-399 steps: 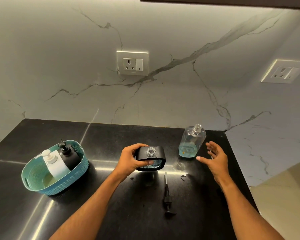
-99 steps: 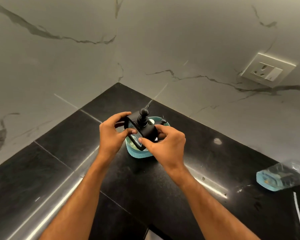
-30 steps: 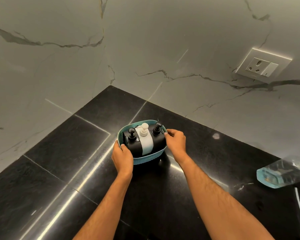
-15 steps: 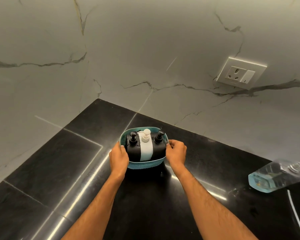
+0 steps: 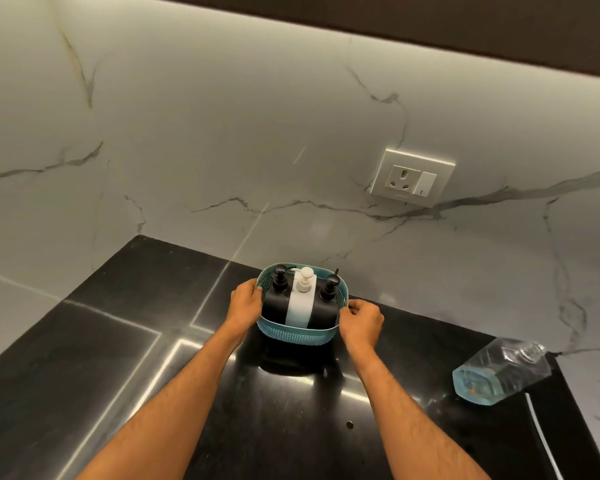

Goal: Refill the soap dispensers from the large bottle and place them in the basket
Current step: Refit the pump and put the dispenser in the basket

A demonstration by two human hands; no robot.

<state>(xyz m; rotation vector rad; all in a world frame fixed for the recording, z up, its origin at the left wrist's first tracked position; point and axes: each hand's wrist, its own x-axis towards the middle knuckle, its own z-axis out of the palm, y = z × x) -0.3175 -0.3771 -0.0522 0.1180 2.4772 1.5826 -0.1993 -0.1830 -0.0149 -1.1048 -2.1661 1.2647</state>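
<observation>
Both hands are gripping the basket (image 5: 300, 336) between them, left hand (image 5: 246, 305) and right hand (image 5: 361, 323) on its short ends, three dispensers (image 5: 303, 299) upright inside.

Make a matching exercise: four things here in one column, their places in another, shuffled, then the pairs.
Things:
1. white dispenser
2. large bottle
3. left hand
4. socket

Places:
A. on the wall
B. at the basket's left rim
C. between two black dispensers
D. on the counter, far right

Pairs: 1-C, 2-D, 3-B, 4-A
</observation>
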